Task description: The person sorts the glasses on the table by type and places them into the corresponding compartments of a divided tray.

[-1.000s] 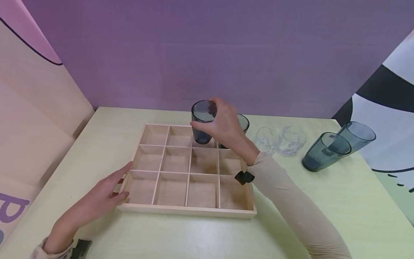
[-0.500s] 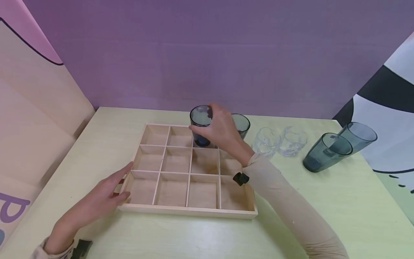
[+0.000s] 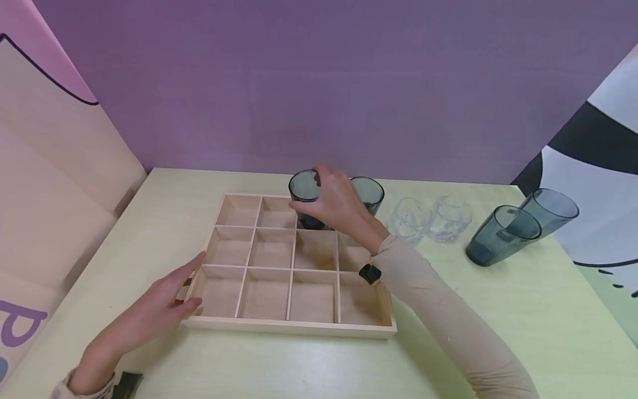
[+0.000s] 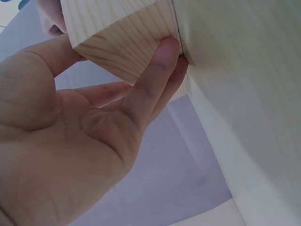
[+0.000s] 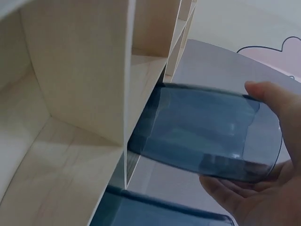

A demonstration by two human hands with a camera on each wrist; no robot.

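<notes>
Pinching a smoke-blue, transparent, tapered tumbler (image 5: 202,129) near its rim, the right hand (image 3: 339,202) had thumb and fingers on opposite sides. The tumbler's base was down in the far row of a pale wooden tray with twelve compartments (image 3: 289,328), third compartment from the left; whether it touched the floor could not be told. In the inspector's judgement the tumbler was glass or rigid clear plastic: stiff, moderate in weight, slippery on its smooth wall, and liable to chip against the dividers. The upper wall, just below the rim, was judged the sound place for hold, since the compartment walls crowded the base.

The left hand (image 3: 157,305) had its fingers spread, touching the tray at its near left corner. Right of the held piece, a second smoke-blue tumbler (image 3: 370,190) occupied the far right compartment. Farther right, on the pale tabletop (image 3: 448,354), were two small clear faceted glasses, one left (image 3: 408,219) and one right (image 3: 450,218); beyond them were two more smoke-blue tumblers (image 3: 498,238), slanted in the head view, true tilt uncertain.
</notes>
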